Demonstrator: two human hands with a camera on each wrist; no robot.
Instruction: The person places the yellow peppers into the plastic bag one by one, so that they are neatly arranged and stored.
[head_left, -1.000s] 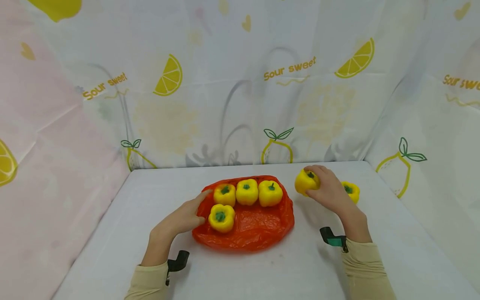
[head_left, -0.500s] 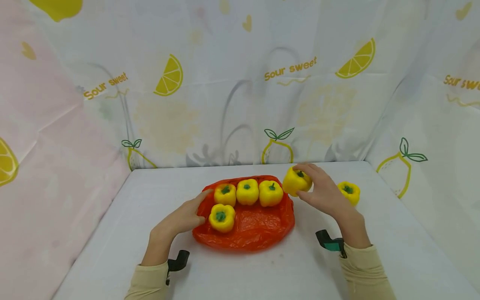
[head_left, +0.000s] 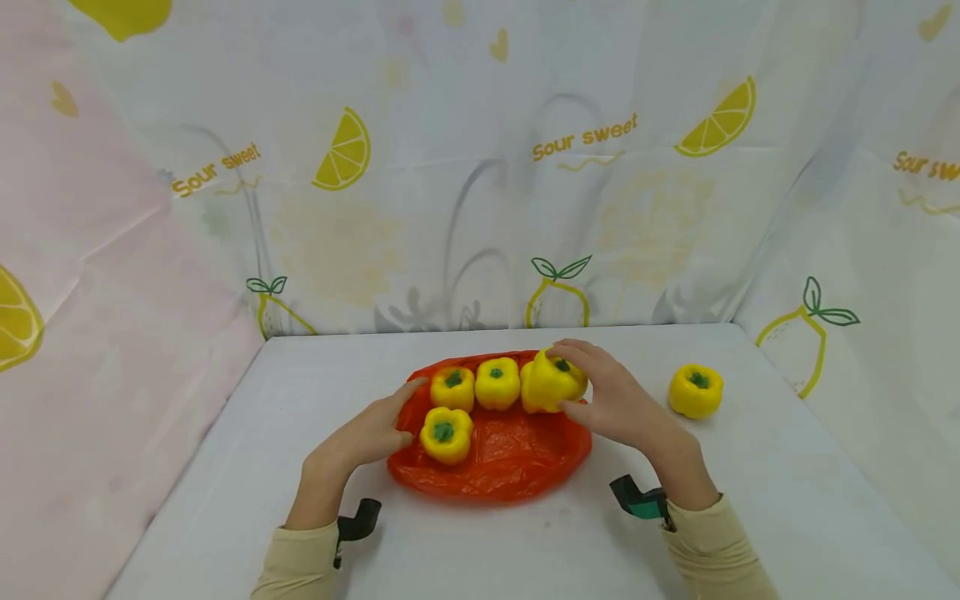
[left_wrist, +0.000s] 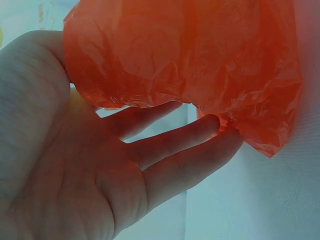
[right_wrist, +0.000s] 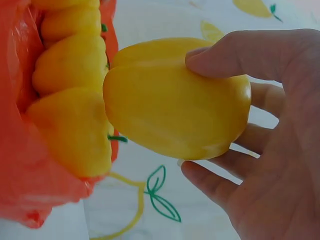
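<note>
In the head view my right hand [head_left: 618, 404] grips a yellow bell pepper [head_left: 557, 379], held in front of the right end of the back row in an opened red plastic bag [head_left: 517, 442]. The right wrist view shows my thumb and fingers around this bell pepper [right_wrist: 175, 100], its stem not visible there. Several more bell peppers sit in the bag, one of them front left [head_left: 446, 435]. My left hand [head_left: 363, 433] touches the bag's left side; in the left wrist view its fingers are fairly straight against the plastic, with the thumb partly hidden behind it.
One more yellow bell pepper [head_left: 696, 391] stands on the white table [head_left: 525, 550] to the right of the bag. A lemon-printed cloth [head_left: 450, 167] hangs behind the table and along its sides. Each wrist carries a small black camera mount.
My right hand has carried the bell pepper leftward from beside the bag to over its right back part. My left hand stays in place at the bag.
</note>
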